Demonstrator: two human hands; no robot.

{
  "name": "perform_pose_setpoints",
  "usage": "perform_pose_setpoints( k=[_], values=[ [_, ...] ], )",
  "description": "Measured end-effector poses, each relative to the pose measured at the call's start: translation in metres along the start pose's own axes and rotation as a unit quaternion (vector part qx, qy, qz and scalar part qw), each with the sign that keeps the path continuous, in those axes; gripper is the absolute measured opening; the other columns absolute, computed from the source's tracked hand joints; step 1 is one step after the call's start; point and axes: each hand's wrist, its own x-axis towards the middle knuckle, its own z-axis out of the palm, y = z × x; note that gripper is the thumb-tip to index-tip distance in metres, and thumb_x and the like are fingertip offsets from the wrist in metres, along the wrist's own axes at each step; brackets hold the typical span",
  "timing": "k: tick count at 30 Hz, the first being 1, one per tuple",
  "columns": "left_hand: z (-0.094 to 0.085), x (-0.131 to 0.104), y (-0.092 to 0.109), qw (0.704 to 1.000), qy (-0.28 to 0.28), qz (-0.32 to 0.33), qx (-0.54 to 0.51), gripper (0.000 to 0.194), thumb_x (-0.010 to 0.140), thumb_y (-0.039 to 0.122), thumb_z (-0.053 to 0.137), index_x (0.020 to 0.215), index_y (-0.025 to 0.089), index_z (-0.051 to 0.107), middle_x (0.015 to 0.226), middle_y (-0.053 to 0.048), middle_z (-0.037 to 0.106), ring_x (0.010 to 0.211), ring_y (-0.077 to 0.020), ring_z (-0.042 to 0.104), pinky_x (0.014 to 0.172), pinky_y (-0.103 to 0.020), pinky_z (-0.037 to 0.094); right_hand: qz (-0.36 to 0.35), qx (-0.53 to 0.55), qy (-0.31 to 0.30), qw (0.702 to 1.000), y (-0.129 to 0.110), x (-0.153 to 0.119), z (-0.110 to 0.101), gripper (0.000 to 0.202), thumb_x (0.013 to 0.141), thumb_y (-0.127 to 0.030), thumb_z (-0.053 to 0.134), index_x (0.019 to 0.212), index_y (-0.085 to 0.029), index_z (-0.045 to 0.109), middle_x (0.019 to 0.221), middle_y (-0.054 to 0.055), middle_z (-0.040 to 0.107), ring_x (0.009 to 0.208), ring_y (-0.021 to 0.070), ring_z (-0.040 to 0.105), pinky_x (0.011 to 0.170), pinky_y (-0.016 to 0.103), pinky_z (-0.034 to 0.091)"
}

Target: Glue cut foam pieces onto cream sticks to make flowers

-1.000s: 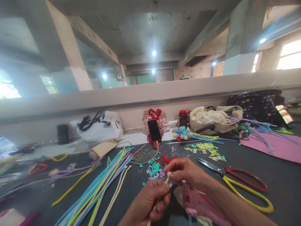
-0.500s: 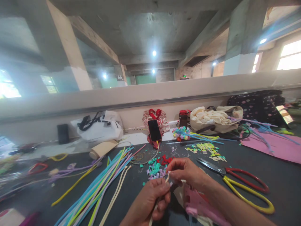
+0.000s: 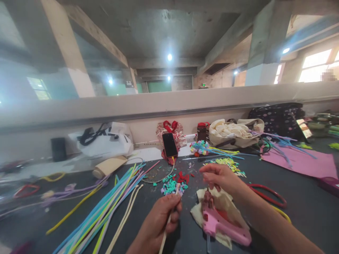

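Left hand (image 3: 165, 213): I pinch a cream stem (image 3: 164, 239) toward the bench's (image 3: 312, 208) near edge
Right hand (image 3: 224, 179): near glue gun (image 3: 210, 221); whether pinching, I can't tell

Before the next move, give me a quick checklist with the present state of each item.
1. Slender cream stick gripped: ok, left hand holds it, its tip above the fingers.
2. Right hand free: cannot tell; no held thing shows, but a tiny piece could be hidden.
3. Pink glue gun supported: ok, lying on the cream cloth.
4. Glue gun cool: cannot tell.
5. Red-and-yellow-handled scissors fully visible: not ok; blades hidden behind the right forearm.
6. Small teal pieces near left hand: ok, heaped just beyond it.
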Motion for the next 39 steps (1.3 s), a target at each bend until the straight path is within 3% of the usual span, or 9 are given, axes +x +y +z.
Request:
perform_pose_setpoints(
  k=[4, 7, 14, 17, 21, 25, 29, 34, 39],
  values=[
    [0.006, -0.004, 0.001, 0.999, -0.009, 0.001, 0.032, 0.026, 0.068, 0.038, 0.057, 0.059, 0.014, 0.05, 0.034, 0.009, 0.037, 0.026, 0.0004, 0.02, 0.028, -0.013, 0.009, -0.018, -0.206, 0.017, 0.978, 0.011, -0.043, 0.0, 0.015, 0.072, -0.026, 0.048, 0.067, -0.017, 0.059, 0.06, -0.001, 0.059, 0.055, 0.0117, 0.052, 0.049, 0.021, 0.034],
    [0.015, -0.003, -0.004, 0.996, 0.01, 0.019, 0.084, 0.026, 0.071, 0.039, 0.053, 0.065, 0.014, 0.051, 0.039, 0.006, 0.048, 0.024, 0.0005, 0.02, 0.028, -0.015, 0.005, -0.043, -0.363, 0.019, 0.931, 0.019, -0.072, 0.007, 0.013, 0.065, -0.027, 0.056, 0.076, -0.021, 0.06, 0.071, -0.001, 0.058, 0.061, 0.0125, 0.051, 0.053, 0.022, 0.031],
    [0.027, 0.021, -0.034, 0.976, 0.068, 0.102, 0.181, 0.016, 0.067, 0.031, 0.052, 0.063, 0.016, 0.046, 0.056, 0.001, 0.062, 0.025, -0.0036, 0.04, 0.031, -0.017, 0.017, -0.04, -0.458, 0.002, 0.888, 0.027, -0.078, 0.012, 0.015, 0.061, -0.024, 0.056, 0.075, -0.021, 0.06, 0.077, 0.002, 0.056, 0.066, 0.0159, 0.05, 0.054, 0.024, 0.027],
    [0.026, 0.025, -0.039, 0.971, 0.069, 0.097, 0.208, 0.014, 0.066, 0.029, 0.052, 0.063, 0.017, 0.047, 0.057, 0.002, 0.062, 0.025, -0.0041, 0.041, 0.032, -0.017, 0.019, -0.025, -0.372, -0.009, 0.928, 0.028, -0.074, 0.001, 0.013, 0.062, -0.023, 0.055, 0.073, -0.021, 0.062, 0.071, 0.0, 0.057, 0.062, 0.0145, 0.049, 0.053, 0.024, 0.028],
    [0.024, 0.024, -0.038, 0.97, 0.065, 0.1, 0.212, 0.015, 0.066, 0.031, 0.051, 0.063, 0.017, 0.048, 0.055, 0.003, 0.061, 0.025, -0.0047, 0.041, 0.032, -0.018, 0.019, 0.041, -0.085, -0.06, 0.994, 0.033, -0.07, -0.025, 0.021, 0.065, -0.031, 0.057, 0.079, -0.017, 0.062, 0.068, 0.0, 0.058, 0.063, 0.0147, 0.051, 0.054, 0.023, 0.033],
    [0.024, 0.026, -0.038, 0.967, 0.064, 0.102, 0.223, 0.017, 0.066, 0.032, 0.051, 0.061, 0.016, 0.047, 0.055, 0.003, 0.06, 0.025, -0.005, 0.041, 0.032, -0.018, 0.019, 0.075, 0.166, 0.008, 0.983, 0.043, -0.069, -0.048, 0.028, 0.065, -0.038, 0.059, 0.074, -0.012, 0.061, 0.064, 0.004, 0.06, 0.055, 0.0147, 0.052, 0.052, 0.024, 0.038],
    [0.024, 0.029, -0.04, 0.968, 0.063, 0.1, 0.221, 0.019, 0.065, 0.034, 0.051, 0.06, 0.017, 0.046, 0.051, 0.003, 0.059, 0.025, -0.0047, 0.039, 0.031, -0.017, 0.018, 0.04, 0.325, 0.099, 0.94, 0.043, -0.072, -0.056, 0.027, 0.073, -0.036, 0.05, 0.08, -0.013, 0.062, 0.073, 0.008, 0.061, 0.06, 0.0169, 0.055, 0.053, 0.027, 0.042],
    [0.024, 0.027, -0.036, 0.978, 0.05, 0.086, 0.181, 0.024, 0.063, 0.039, 0.053, 0.058, 0.017, 0.044, 0.047, 0.003, 0.057, 0.023, -0.0035, 0.034, 0.029, -0.017, 0.013, 0.046, 0.394, 0.091, 0.914, 0.031, -0.073, -0.032, 0.032, 0.074, -0.043, 0.048, 0.077, -0.016, 0.064, 0.071, 0.009, 0.06, 0.045, 0.0128, 0.048, 0.039, 0.024, 0.033],
    [0.021, 0.015, -0.025, 0.99, 0.03, 0.086, 0.111, 0.027, 0.065, 0.043, 0.051, 0.06, 0.018, 0.043, 0.048, 0.003, 0.058, 0.021, -0.0013, 0.027, 0.027, -0.018, 0.008, 0.098, 0.292, 0.036, 0.951, 0.03, -0.078, 0.018, 0.04, 0.063, -0.059, 0.055, 0.068, -0.02, 0.064, 0.056, 0.003, 0.054, 0.036, 0.01, 0.041, 0.036, 0.024, 0.027]
  ],
)
